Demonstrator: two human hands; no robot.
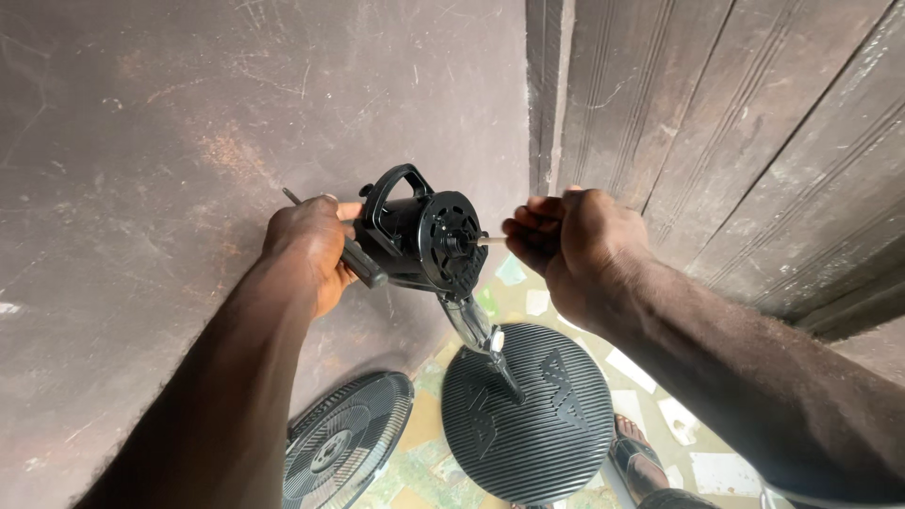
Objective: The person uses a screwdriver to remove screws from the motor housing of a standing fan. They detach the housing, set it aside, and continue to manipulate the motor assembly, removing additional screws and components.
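Scuffed brown walls and a ribbed wooden door (pixel 754 141) frame the scene from the head camera: the left hand (pixel 306 250) is wrapped around a black fan motor housing (pixel 415 236) and a screwdriver (pixel 353 253), held up above a patterned floor (pixel 415 424). The right hand (pixel 566 245) pinches the motor's shaft (pixel 490 240) with closed fingers. Below lie a round fan base (pixel 528 410) and a fan grille (pixel 344 443).

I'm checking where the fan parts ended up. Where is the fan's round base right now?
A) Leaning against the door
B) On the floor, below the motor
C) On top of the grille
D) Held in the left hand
B: the round base stands on the floor under the motor, which the left hand holds up; the grille lies beside the base, not under it.
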